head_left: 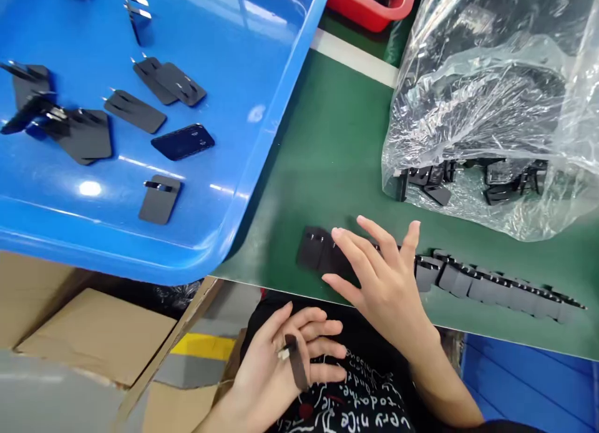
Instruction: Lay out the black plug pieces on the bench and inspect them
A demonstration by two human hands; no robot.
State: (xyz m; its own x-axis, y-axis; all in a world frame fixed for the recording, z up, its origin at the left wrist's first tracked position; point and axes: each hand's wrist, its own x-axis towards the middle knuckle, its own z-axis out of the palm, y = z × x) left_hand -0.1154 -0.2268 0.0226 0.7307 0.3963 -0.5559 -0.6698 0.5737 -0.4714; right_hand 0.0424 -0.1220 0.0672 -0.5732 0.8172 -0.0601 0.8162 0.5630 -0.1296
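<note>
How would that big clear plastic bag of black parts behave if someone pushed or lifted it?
The clear plastic bag looks thin and crinkled, so it would probably sag and fold rather than keep its shape. The black parts lie loose at its bottom, so they would likely shift and slide when it is pushed. Its glossy film may be slippery to grip.

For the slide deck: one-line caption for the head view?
Left hand holds a black plug part; right hand rests on a row of parts beside blue tray.
</note>
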